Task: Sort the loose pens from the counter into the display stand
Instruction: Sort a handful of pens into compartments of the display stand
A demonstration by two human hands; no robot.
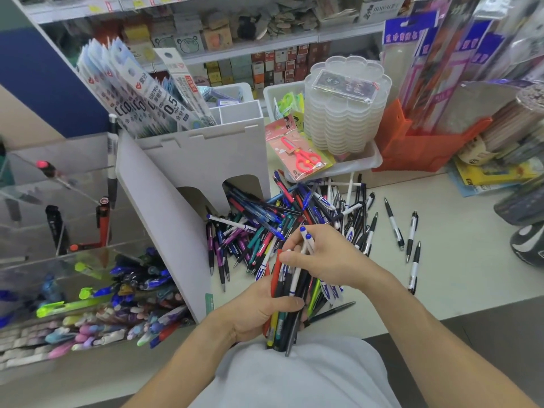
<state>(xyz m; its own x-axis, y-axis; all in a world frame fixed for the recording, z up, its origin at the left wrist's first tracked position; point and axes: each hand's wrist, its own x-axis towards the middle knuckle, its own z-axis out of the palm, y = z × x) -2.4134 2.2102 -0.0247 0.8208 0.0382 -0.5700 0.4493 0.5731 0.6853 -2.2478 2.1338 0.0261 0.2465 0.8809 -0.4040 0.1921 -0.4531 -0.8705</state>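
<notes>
A big heap of loose pens [282, 213] lies on the pale counter [459, 260] in front of the grey display stand [188, 184]. My left hand [259, 310] grips an upright bundle of pens [290, 304], red, black, white and yellow ones among them, just above the counter's near edge. My right hand [326, 257] pinches white pens with blue caps [304, 245] at the top of that bundle. Three white-and-black pens [410, 237] lie apart to the right of the heap.
A clear acrylic rack [67, 237] with markers and coloured pens stands at the left. Refill packs [141, 92] stick out of the stand's top. A white tray [365, 163] with scissors packs and stacked clear boxes [344, 107] sits behind the heap; an orange holder [412, 145] stands to the right.
</notes>
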